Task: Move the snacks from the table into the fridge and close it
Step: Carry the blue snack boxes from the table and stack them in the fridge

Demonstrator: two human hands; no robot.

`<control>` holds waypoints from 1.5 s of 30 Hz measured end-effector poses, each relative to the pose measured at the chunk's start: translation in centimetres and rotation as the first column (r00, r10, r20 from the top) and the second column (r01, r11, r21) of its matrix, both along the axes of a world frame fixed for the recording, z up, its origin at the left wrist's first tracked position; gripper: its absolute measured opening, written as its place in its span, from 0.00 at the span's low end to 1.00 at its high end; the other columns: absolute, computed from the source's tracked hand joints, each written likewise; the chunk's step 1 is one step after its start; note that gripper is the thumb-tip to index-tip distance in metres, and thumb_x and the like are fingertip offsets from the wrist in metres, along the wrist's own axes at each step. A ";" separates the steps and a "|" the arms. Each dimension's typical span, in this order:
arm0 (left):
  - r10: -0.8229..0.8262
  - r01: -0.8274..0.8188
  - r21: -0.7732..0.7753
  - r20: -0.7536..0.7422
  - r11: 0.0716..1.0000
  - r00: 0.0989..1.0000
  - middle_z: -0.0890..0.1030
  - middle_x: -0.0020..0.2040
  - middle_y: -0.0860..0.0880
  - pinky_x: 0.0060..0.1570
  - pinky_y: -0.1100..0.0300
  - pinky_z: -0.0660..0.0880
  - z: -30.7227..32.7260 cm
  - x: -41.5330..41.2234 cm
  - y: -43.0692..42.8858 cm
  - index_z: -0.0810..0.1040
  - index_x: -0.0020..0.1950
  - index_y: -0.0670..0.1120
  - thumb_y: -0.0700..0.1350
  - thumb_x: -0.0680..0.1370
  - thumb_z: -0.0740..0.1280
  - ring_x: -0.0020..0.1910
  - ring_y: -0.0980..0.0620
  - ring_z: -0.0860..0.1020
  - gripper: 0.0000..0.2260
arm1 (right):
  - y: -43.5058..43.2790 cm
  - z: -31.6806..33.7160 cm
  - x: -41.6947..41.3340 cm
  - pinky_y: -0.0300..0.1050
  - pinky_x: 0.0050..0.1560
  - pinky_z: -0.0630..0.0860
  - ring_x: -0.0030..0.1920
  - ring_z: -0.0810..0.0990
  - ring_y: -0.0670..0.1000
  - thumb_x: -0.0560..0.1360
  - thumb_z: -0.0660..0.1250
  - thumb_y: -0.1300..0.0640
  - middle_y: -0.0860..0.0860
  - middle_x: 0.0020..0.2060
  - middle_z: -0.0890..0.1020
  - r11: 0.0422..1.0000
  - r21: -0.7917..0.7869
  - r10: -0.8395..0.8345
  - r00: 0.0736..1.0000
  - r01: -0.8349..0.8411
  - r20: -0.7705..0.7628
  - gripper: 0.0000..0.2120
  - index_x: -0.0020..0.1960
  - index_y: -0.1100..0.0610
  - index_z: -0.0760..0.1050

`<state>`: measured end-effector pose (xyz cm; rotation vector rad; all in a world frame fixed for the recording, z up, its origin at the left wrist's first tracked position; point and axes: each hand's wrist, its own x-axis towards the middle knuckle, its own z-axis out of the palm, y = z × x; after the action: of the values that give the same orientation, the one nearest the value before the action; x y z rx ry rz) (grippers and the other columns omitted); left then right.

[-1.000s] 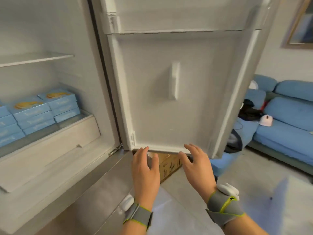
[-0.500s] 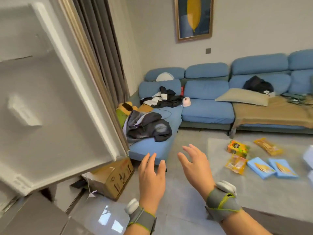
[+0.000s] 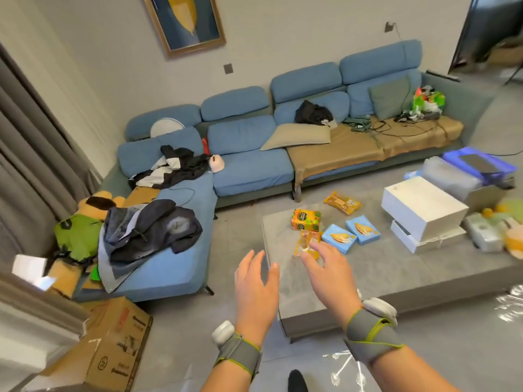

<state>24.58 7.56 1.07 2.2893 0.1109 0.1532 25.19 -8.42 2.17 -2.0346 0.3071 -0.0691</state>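
Though blurry, table apparently nearer now

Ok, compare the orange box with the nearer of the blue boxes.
The orange box is orange and green; the blue box is light blue with a pastry pictured on it. The orange box looks thicker, the blue box flatter. Both lie on the grey table.

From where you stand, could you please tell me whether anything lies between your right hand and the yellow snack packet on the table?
Nothing visible does. The right hand reaches open over the grey table, fingertips overlapping the yellow snack packet in view; the blue boxes lie beyond it.
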 end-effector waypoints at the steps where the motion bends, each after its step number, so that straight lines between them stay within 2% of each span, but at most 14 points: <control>1: -0.025 0.025 -0.010 -0.006 1.000 1.000 0.65 0.80 0.50 0.77 0.57 0.57 -0.4 1.4 -0.8 0.71 0.78 0.49 0.55 0.84 0.64 0.80 0.51 0.61 0.23 | -0.8 -0.2 0.9 0.49 0.75 0.64 0.73 0.70 0.55 0.80 0.67 0.49 0.53 0.72 0.76 1.000 -0.011 -0.022 1.000 0.022 -0.004 0.20 0.70 0.53 0.78; 6: -0.094 0.091 -0.077 -0.039 0.993 0.995 0.66 0.80 0.48 0.78 0.57 0.58 -2.1 9.5 -3.3 0.70 0.78 0.47 0.54 0.84 0.63 0.79 0.50 0.61 0.23 | -4.1 0.1 7.2 0.45 0.69 0.64 0.71 0.73 0.55 0.80 0.68 0.52 0.54 0.68 0.79 0.992 -0.074 -0.103 0.994 0.101 -0.030 0.18 0.68 0.56 0.78; 9: -0.093 0.083 -0.124 -0.082 0.989 0.992 0.66 0.79 0.47 0.78 0.55 0.58 -3.4 14.6 -4.0 0.70 0.78 0.47 0.54 0.84 0.63 0.79 0.49 0.62 0.23 | -5.6 0.0 11.9 0.45 0.70 0.64 0.72 0.72 0.55 0.80 0.69 0.52 0.54 0.69 0.78 0.987 -0.107 -0.124 0.990 0.117 -0.064 0.19 0.69 0.57 0.78; 15: -0.133 0.112 -0.152 -0.134 0.982 0.982 0.70 0.76 0.46 0.76 0.57 0.60 -5.6 21.8 -6.1 0.73 0.75 0.47 0.53 0.84 0.64 0.76 0.47 0.66 0.21 | -7.9 -0.9 18.1 0.48 0.71 0.64 0.73 0.72 0.56 0.80 0.69 0.53 0.56 0.70 0.78 0.975 -0.154 -0.176 0.980 0.160 -0.095 0.20 0.70 0.57 0.77; 19: -0.182 0.157 -0.149 -0.173 0.976 0.968 0.71 0.75 0.46 0.75 0.56 0.61 -6.9 25.5 -9.0 0.73 0.75 0.47 0.52 0.84 0.65 0.75 0.47 0.68 0.21 | -11.3 -2.2 20.7 0.44 0.70 0.64 0.73 0.71 0.54 0.81 0.68 0.53 0.54 0.71 0.77 0.965 -0.138 -0.239 0.963 0.221 -0.126 0.20 0.72 0.57 0.76; 23: -0.220 0.198 -0.121 -0.206 0.973 0.953 0.72 0.74 0.48 0.74 0.61 0.59 -8.6 28.6 -12.7 0.73 0.75 0.49 0.51 0.84 0.65 0.75 0.49 0.68 0.19 | -15.8 -4.4 23.6 0.42 0.65 0.64 0.72 0.72 0.54 0.81 0.67 0.52 0.52 0.71 0.77 0.957 -0.105 -0.284 0.944 0.270 -0.166 0.20 0.71 0.54 0.76; 27: -0.213 0.191 -0.109 -0.250 0.976 0.945 0.74 0.72 0.47 0.74 0.59 0.61 -10.4 31.5 -15.8 0.75 0.72 0.49 0.50 0.83 0.66 0.74 0.49 0.69 0.18 | -20.1 -6.6 27.1 0.45 0.67 0.66 0.72 0.72 0.55 0.81 0.67 0.50 0.53 0.71 0.76 0.962 -0.094 -0.271 0.939 0.256 -0.214 0.21 0.72 0.54 0.75; 35: -0.102 0.097 -0.033 -0.378 0.995 0.920 0.74 0.71 0.48 0.67 0.63 0.63 -12.1 38.1 -26.0 0.75 0.73 0.51 0.50 0.83 0.66 0.72 0.48 0.71 0.17 | -32.9 -10.7 37.0 0.47 0.65 0.68 0.71 0.73 0.57 0.80 0.67 0.49 0.56 0.71 0.77 0.984 -0.042 -0.178 0.920 0.174 -0.350 0.23 0.74 0.54 0.74; 38: -0.052 0.056 -0.003 -0.430 0.998 0.901 0.74 0.71 0.46 0.69 0.59 0.64 -13.8 39.6 -28.7 0.74 0.74 0.49 0.49 0.83 0.66 0.72 0.46 0.71 0.18 | -36.5 -12.8 39.6 0.47 0.68 0.67 0.72 0.74 0.57 0.80 0.66 0.50 0.55 0.71 0.77 0.987 -0.022 -0.154 0.906 0.158 -0.394 0.23 0.73 0.55 0.74; 41: -0.014 0.025 0.014 -0.528 1.000 0.849 0.72 0.74 0.45 0.73 0.52 0.66 -16.2 40.3 -30.4 0.72 0.76 0.48 0.52 0.83 0.65 0.73 0.44 0.71 0.22 | -38.8 -15.3 41.4 0.48 0.69 0.68 0.72 0.74 0.57 0.80 0.67 0.49 0.55 0.71 0.78 0.989 -0.029 -0.139 0.882 0.142 -0.450 0.23 0.73 0.55 0.74; 45: 0.019 -0.029 -0.005 -0.647 1.000 0.762 0.71 0.75 0.45 0.73 0.51 0.67 -20.8 40.6 -31.2 0.72 0.76 0.47 0.53 0.83 0.66 0.73 0.45 0.71 0.23 | -40.2 -19.8 42.6 0.45 0.62 0.68 0.69 0.75 0.56 0.80 0.67 0.50 0.53 0.69 0.79 0.992 -0.025 -0.114 0.835 0.120 -0.538 0.22 0.72 0.52 0.75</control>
<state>65.16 -23.61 -19.76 2.2287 0.4982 -0.6426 67.75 -48.58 -17.66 -1.9912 0.7848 0.4407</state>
